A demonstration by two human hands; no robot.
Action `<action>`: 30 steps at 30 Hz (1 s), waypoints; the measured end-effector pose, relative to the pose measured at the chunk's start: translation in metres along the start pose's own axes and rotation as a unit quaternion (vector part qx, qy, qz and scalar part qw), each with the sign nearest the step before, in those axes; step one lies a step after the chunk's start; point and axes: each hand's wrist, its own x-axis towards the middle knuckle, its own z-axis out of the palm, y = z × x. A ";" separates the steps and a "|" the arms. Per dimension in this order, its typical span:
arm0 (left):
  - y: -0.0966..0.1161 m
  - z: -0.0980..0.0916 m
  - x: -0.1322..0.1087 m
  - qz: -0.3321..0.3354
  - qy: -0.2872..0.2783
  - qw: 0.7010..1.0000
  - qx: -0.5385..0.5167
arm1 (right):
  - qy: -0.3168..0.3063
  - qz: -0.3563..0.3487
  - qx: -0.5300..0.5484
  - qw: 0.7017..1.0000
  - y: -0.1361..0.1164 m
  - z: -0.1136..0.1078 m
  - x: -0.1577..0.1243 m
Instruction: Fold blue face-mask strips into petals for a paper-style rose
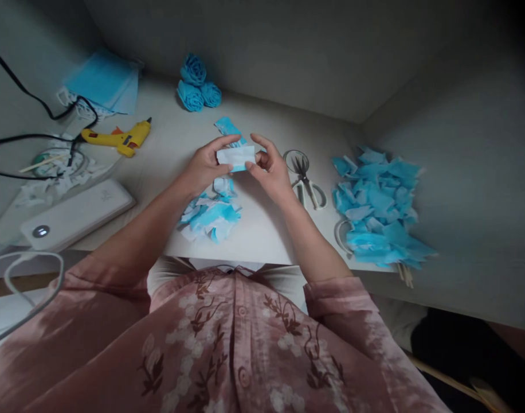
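Note:
Between my two hands is a small rectangle of mask fabric (236, 155), white on the upper face with a blue lower edge. My left hand (206, 165) pinches its left end, thumb below and fingers along the top. At the right end, the thumb and curled fingers of my right hand (271, 171) grip the lower corner, its index finger raised. Just beyond lies a blue strip of fabric (228, 127). A folded white and blue piece (223, 186) and a heap of blue and white scraps (213, 218) lie nearer to me.
Scissors (304, 180) lie right of my hands, beside a pile of blue fabric pieces (376, 195). Three blue fabric roses (191, 97) stand at the back. Leftward are a yellow glue gun (131, 137), blue masks (103, 80), a white power bank (79, 212) and cables.

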 end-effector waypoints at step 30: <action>0.063 -0.007 0.000 0.148 -0.002 0.970 0.194 | -0.056 -0.009 -0.052 0.997 -0.039 -0.075 -0.078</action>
